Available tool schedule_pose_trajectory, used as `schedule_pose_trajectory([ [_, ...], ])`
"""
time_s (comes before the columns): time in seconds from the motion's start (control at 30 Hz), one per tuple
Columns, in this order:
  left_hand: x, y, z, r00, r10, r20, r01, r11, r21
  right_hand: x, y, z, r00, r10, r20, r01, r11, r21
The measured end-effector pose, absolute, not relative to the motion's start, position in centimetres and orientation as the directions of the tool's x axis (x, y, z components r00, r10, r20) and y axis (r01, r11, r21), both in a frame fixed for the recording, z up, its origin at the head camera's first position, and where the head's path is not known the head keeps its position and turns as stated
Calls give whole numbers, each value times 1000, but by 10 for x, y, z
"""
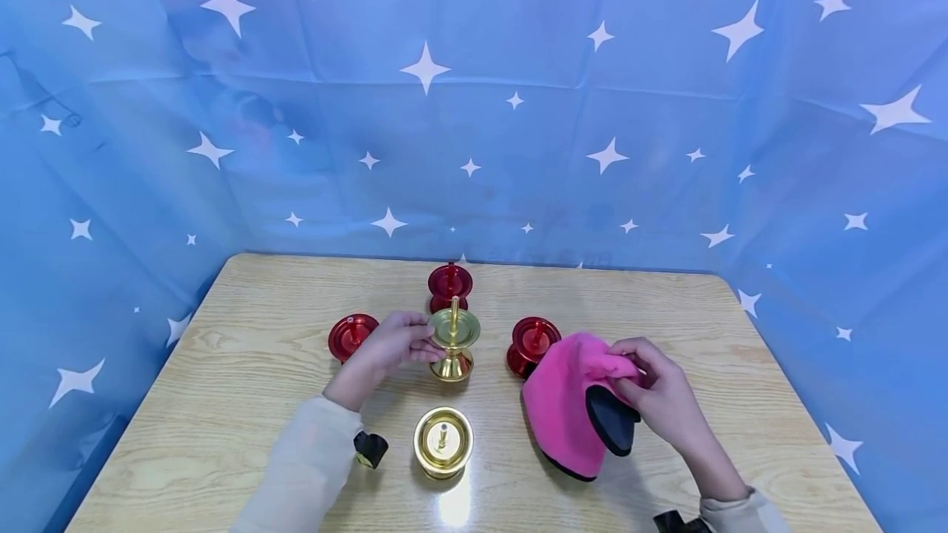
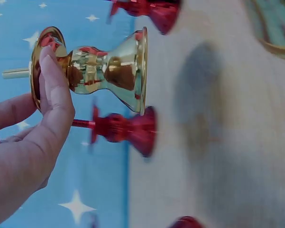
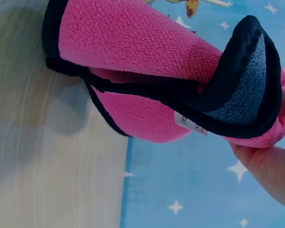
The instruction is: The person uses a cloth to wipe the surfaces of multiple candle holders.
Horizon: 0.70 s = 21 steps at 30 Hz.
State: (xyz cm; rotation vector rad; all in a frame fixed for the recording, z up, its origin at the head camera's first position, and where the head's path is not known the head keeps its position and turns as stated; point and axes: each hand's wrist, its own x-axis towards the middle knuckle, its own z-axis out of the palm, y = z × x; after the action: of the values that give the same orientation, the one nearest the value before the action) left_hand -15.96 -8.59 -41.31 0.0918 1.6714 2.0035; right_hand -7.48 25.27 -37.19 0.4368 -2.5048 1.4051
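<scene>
My left hand [image 1: 388,348] grips a shiny gold candle holder [image 1: 453,364] by its upper dish, the central spike pointing up. In the left wrist view the fingers [image 2: 54,85] lie around the dish rim, with the flared base held above the table. My right hand [image 1: 662,397] pinches the top of a pink fleece cloth piece [image 1: 557,401] with black edging and a dark rounded flap. The right wrist view shows its folded opening and a small white label [image 3: 189,124]. A second gold candle holder [image 1: 443,444] stands between the two forearms.
Three red candle holders stand farther back: one on the left [image 1: 348,339], one at the back [image 1: 449,280], and one on the right [image 1: 535,340] beside the pink piece. Blue star-printed fabric [image 1: 474,130] hangs behind the wooden table [image 1: 281,294].
</scene>
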Motion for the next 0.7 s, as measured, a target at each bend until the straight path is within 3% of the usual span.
schedule_pose_trajectory([
  [0.3,-153,-82,-368,-847,506,-164,-238,-84,968,-77,232,-348,-907,-181,380,-421,443,-792],
  [0.7,-137,-64,-319,-809,580,-99,-128,-9,992,-91,196,-299,-898,-119,424,-435,393,-810],
])
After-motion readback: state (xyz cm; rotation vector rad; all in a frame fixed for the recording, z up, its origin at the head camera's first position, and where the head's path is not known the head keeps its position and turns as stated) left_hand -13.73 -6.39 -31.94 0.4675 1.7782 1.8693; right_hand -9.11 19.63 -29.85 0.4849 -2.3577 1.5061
